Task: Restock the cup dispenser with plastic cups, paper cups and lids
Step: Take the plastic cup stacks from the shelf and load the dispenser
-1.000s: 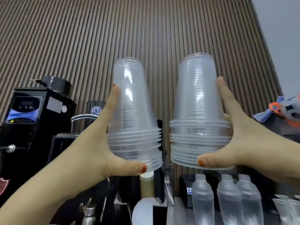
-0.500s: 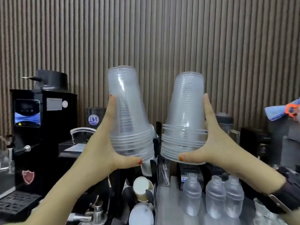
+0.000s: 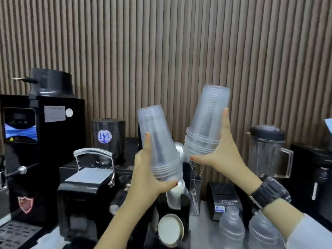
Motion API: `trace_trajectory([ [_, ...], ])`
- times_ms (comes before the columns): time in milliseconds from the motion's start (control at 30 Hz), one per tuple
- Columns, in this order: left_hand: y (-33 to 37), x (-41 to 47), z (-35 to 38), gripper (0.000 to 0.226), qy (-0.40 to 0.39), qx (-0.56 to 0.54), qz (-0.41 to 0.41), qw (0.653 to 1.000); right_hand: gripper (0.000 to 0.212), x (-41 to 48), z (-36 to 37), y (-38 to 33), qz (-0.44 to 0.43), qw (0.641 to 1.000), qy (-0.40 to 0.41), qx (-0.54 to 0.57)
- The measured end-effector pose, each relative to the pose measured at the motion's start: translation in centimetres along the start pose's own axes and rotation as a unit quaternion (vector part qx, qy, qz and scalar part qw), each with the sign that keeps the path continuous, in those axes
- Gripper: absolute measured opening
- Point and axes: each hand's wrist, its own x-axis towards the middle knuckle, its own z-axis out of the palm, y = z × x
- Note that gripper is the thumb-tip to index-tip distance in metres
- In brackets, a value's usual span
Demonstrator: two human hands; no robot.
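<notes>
While I look down, my left hand grips one inverted plastic cup stack, my right hand grips another stack, both above the counter's black cup dispenser.

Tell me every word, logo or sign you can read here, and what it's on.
"BM", in a round blue-and-white logo: on the black canister.
Yellow warning triangle: on the coffee machine's screen; screen text too blurred.
Red shield emblem, grey sticker, label on the small black box: too blurred to read.
</notes>
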Motion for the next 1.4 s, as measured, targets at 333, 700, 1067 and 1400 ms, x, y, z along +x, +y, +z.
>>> trace_trajectory([
  [333,-6.6,0.5,7.8,0.112,0.025,0.007,0.002,1.000,0.138,6.4,5.2,7.8,-0.040,0.999,0.023,0.003],
  [700,-7.6,-0.8,9.8,0.093,-0.043,0.102,-0.023,0.994,0.133,8.7,7.1,12.5,-0.058,0.995,-0.060,0.046],
  [1067,-7.2,-1.8,10.8,0.102,0.058,0.017,-0.128,0.990,0.132,8.0,8.7,14.5,-0.118,0.976,-0.171,0.070],
  [1400,-7.1,-1.4,10.2,0.082,0.030,0.032,-0.065,0.997,0.137,7.2,8.7,16.1,-0.096,0.980,-0.162,0.066],
])
